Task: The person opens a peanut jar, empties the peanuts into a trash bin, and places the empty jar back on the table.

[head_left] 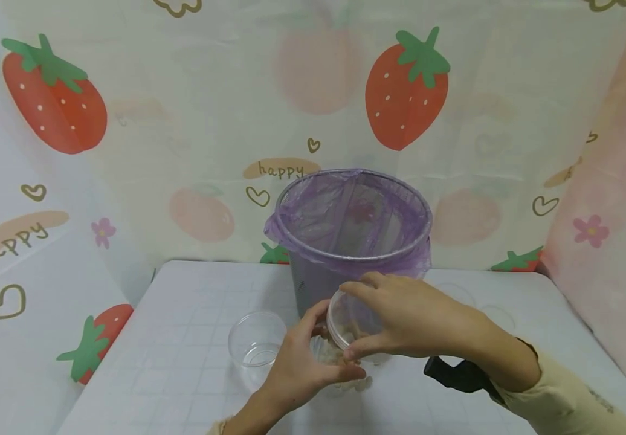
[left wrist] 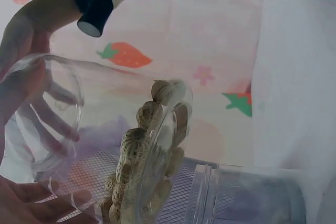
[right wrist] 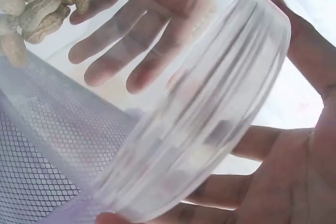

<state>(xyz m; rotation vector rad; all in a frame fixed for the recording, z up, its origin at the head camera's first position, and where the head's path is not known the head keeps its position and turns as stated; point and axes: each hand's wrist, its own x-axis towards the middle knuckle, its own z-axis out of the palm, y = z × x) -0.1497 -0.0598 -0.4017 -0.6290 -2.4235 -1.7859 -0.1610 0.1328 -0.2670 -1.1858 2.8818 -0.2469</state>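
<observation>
My left hand [head_left: 298, 365] grips a clear plastic jar [left wrist: 107, 80], its thumb and fingers spread around the side. Shelled-on peanuts [left wrist: 135, 148] lie heaped at the jar's base, and they also show at the upper left of the right wrist view. At the tilted jar's mouth, my right hand [head_left: 422, 314] holds a clear round lid [right wrist: 210, 114] by its rim, thumb on one side and fingers on the other. Through the clear plastic, the left hand's fingers show in the right wrist view.
A second clear jar [head_left: 255, 347], without a lid, stands on the white table [head_left: 182, 338] to the left. Behind the hands is a mesh bin [head_left: 307, 284] lined with a purple bag [head_left: 313, 220]. Strawberry-printed cloth [head_left: 209, 121] hangs around the table.
</observation>
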